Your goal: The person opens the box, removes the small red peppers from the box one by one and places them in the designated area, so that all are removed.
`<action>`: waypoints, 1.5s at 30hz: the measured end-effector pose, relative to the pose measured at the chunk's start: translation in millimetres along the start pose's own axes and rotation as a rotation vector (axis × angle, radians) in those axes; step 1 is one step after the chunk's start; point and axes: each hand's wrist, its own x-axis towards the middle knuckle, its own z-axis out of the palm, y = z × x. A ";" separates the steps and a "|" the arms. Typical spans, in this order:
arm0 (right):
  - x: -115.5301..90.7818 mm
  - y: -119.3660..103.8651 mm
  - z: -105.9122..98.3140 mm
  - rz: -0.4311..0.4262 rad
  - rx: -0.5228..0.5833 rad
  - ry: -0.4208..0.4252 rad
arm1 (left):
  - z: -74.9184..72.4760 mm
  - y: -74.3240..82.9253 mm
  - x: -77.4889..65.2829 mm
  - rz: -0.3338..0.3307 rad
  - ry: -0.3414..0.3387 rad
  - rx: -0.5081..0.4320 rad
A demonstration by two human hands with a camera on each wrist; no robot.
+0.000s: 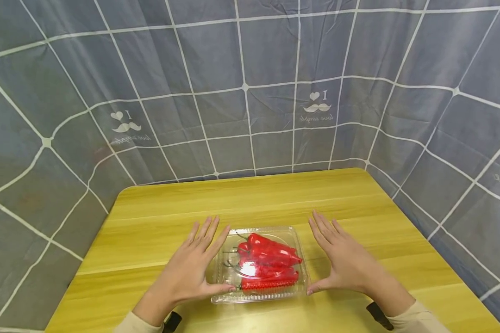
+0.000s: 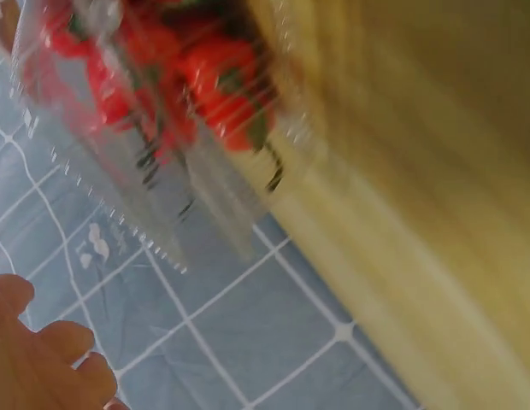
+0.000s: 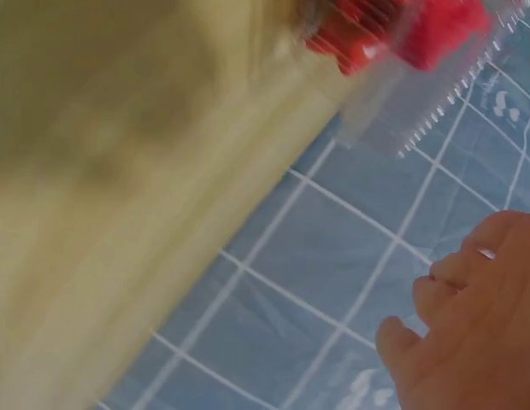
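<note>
A clear plastic clamshell box lies on the table and looks closed over several red peppers. The peppers' dark stems point left. My left hand is at the box's left side, fingers straight and spread, its thumb over the near left corner. Whether that thumb touches the plastic, I cannot tell. Beside the right edge is my right hand, also with fingers extended, its thumb tip close to the near right corner. Both wrist views show the peppers through the plastic, blurred, with the left hand and right hand apart from the box.
The box stands on a yellow wood-grain table with rounded far corners. A grey curtain with white grid lines surrounds the table at the back and both sides. Dark straps circle the wrists near the light sleeves.
</note>
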 end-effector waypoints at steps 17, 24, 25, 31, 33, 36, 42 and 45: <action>-29.4 -30.0 49.5 0.231 0.368 -0.127 | 42.4 26.7 -34.5 -0.303 -0.164 -0.353; -32.4 -34.1 56.0 0.253 0.437 -0.156 | 46.8 32.2 -38.1 -0.415 -0.172 -0.422; -32.3 -34.3 55.8 0.258 0.452 -0.167 | 47.0 32.3 -38.2 -0.424 -0.176 -0.427; -34.4 -34.8 57.5 0.273 0.522 -0.195 | 47.4 31.4 -41.3 -0.407 -0.177 -0.461; -34.8 -35.5 58.2 0.279 0.531 -0.193 | 47.2 30.9 -43.2 -0.391 -0.173 -0.464; -34.4 -37.1 58.6 0.274 0.530 -0.192 | 47.2 29.9 -47.5 -0.370 -0.155 -0.445; -35.8 -42.4 57.2 0.284 0.532 -0.175 | 50.5 28.9 -56.1 -0.257 -0.076 -0.300; -36.0 -45.4 56.1 0.294 0.544 -0.162 | 53.5 29.4 -56.6 -0.187 -0.040 -0.213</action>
